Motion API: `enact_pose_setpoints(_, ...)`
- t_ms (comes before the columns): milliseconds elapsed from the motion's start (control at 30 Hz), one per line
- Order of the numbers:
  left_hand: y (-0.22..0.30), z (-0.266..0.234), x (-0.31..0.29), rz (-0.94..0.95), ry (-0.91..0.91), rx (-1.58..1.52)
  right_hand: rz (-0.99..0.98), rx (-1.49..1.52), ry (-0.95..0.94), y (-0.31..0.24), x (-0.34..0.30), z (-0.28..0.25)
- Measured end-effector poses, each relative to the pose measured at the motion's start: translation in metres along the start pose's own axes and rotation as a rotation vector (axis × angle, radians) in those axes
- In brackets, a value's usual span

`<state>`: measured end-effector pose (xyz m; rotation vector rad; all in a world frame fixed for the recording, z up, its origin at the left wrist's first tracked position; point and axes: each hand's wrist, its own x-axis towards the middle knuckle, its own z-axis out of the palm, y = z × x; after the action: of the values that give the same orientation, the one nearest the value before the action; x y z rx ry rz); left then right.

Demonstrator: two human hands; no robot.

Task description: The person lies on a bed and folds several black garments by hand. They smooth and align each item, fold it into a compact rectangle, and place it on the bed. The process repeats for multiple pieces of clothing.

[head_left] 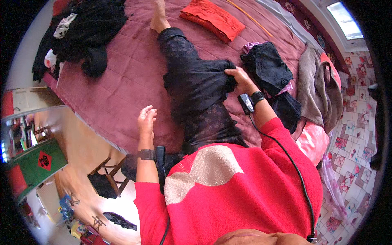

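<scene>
A black garment (196, 83) lies spread over my outstretched leg, which is in dark patterned trousers (212, 122). My right hand (241, 78) pinches the right edge of this cloth, thumb on top. Some folds blend into the dark trousers, so I cannot tell what kind of garment it is. To the left of my leg, my left hand (147, 119) is raised over the quilt with its fingers loosely bent and apart, holding nothing. Just right of my right hand sits a stack of folded dark clothes (267, 67).
A mauve quilted bedcover (126, 85) lies under everything. Folded orange cloth (212, 20) rests at the far side. Black clothes (92, 32) are heaped at far left, a grey-brown garment (314, 81) at right. Beyond the bed's left edge stands a wooden stool (108, 175).
</scene>
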<state>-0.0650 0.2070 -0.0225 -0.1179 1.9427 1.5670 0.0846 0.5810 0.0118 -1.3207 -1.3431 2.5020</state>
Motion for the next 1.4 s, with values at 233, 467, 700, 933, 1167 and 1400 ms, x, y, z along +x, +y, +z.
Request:
enact_pose_setpoints(233,-0.014,0.047,0.015,-0.158,-0.123,0.105,-0.074,-0.261,0.127,0.058,0.037,-0.016)
enact_pose_setpoints(467,-0.031,0.073,0.018,-0.316,-0.317,-0.268,0.084,-0.153,0.074,0.060,0.023,-0.007)
enact_pose_setpoints(700,-0.032,0.065,0.018,-0.377,-0.418,-0.524,0.273,0.033,-0.194,0.077,0.037,-0.012)
enact_pose_setpoints(933,-0.006,0.064,0.005,-0.261,-0.203,-0.470,0.206,-0.044,-0.099,0.056,0.023,-0.009)
enact_pose_setpoints(1167,0.062,-0.006,-0.019,0.082,-0.082,-0.576,-0.303,-0.073,-0.341,-0.043,-0.023,0.072)
enact_pose_setpoints(1400,0.058,-0.112,-0.053,0.318,0.212,-0.736,-0.411,-0.012,-0.557,-0.020,0.001,0.208)
